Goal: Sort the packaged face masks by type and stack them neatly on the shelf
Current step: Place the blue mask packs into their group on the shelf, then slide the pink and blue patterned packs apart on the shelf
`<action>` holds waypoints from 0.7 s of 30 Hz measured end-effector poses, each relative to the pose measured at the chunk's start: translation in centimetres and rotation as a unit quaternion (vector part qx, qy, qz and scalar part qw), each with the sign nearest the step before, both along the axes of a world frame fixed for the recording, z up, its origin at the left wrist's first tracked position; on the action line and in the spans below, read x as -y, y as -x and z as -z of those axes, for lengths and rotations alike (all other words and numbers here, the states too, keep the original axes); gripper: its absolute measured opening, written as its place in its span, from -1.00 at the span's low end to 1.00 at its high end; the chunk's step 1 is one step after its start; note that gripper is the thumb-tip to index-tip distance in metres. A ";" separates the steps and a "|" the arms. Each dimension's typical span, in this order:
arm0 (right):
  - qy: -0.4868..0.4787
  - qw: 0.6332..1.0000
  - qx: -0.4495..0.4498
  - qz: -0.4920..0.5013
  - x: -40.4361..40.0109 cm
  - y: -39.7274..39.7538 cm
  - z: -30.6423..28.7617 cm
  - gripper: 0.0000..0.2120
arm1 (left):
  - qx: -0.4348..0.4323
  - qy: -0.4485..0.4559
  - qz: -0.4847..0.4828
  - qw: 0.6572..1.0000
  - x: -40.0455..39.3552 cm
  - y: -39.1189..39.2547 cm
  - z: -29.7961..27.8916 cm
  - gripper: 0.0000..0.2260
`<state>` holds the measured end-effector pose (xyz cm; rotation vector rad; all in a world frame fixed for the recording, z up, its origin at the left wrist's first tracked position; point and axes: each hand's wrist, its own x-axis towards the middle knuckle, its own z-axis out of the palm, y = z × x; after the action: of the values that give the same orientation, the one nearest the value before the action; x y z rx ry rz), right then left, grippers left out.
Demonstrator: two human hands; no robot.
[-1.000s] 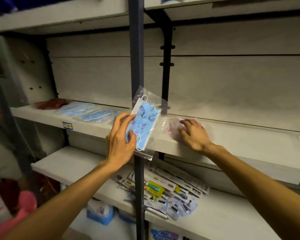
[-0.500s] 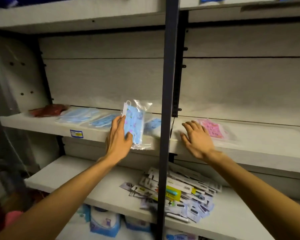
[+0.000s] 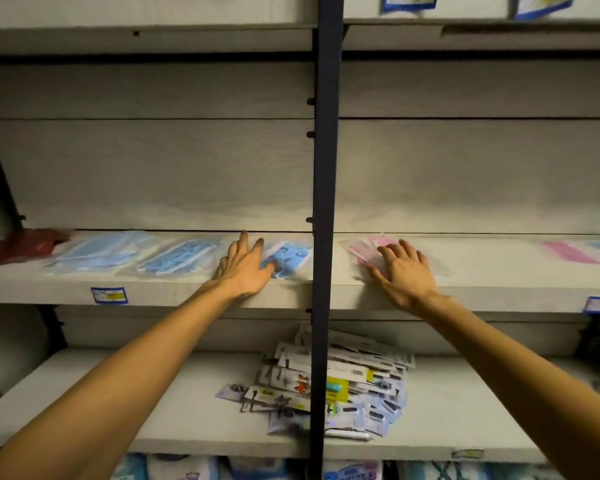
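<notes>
A blue patterned mask pack (image 3: pixel 289 255) lies flat on the middle shelf (image 3: pixel 174 289), just left of the dark upright post. My left hand (image 3: pixel 246 268) rests beside it with fingers straight and the thumb touching its near edge. Right of the post, my right hand (image 3: pixel 404 271) lies flat with spread fingers on a pink mask pack (image 3: pixel 368 247). Further left on the same shelf lie a blue patterned pack (image 3: pixel 181 256), a plain light blue stack (image 3: pixel 97 252) and a dark red pack (image 3: pixel 18 244). A pink pack (image 3: pixel 568 252) sits at the far right.
The dark vertical post (image 3: pixel 323 202) stands between my two hands. A heap of small carded items (image 3: pixel 361 386) lies on the shelf below. Packaged goods show under the lowest shelf (image 3: pixel 354 471). Price tags (image 3: pixel 109 295) are stuck on the shelf's front edge.
My left hand has laid the blue patterned pack down flat on the shelf and let go of it. My right hand stays on the pink pack. The view has shifted left.
</notes>
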<state>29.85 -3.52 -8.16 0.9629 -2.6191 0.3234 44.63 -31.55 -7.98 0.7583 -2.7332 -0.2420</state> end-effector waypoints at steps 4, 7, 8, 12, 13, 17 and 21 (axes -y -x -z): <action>-0.024 0.999 0.007 0.024 -0.6 0.0 0.0 -0.33 | -0.054 0.020 0.002 0.998 -1.3 -0.9 0.3 -0.34; -0.026 0.999 0.006 0.031 -1.1 -0.2 0.3 -0.33 | -0.145 0.054 0.028 0.988 -3.2 -2.3 0.1 -0.36; -0.030 0.999 0.006 0.035 -1.3 -0.3 0.4 -0.33 | -0.175 0.068 0.041 0.981 -4.1 -2.8 0.0 -0.39; -0.029 0.999 0.000 0.044 -2.0 -0.9 0.4 -0.32 | -0.241 0.157 0.087 0.954 -8.5 -4.7 -0.4 -0.60; -0.029 0.999 -0.006 0.036 -2.4 -1.0 0.4 -0.32 | -0.251 0.183 0.095 0.946 -9.8 -5.0 -0.4 -0.68; -0.032 0.999 -0.031 -0.009 -5.4 -0.8 0.4 -0.30 | -0.227 0.239 0.142 0.933 -14.2 -5.6 -0.5 -0.76; -0.032 0.999 -0.034 -0.015 -10.7 0.7 0.4 -0.32 | -0.161 0.280 0.209 0.923 -19.6 -3.2 -1.5 -0.61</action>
<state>29.19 7.16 -8.54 1.0177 -2.5694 0.2109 47.87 -11.90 -6.51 -0.0269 -2.4193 0.2979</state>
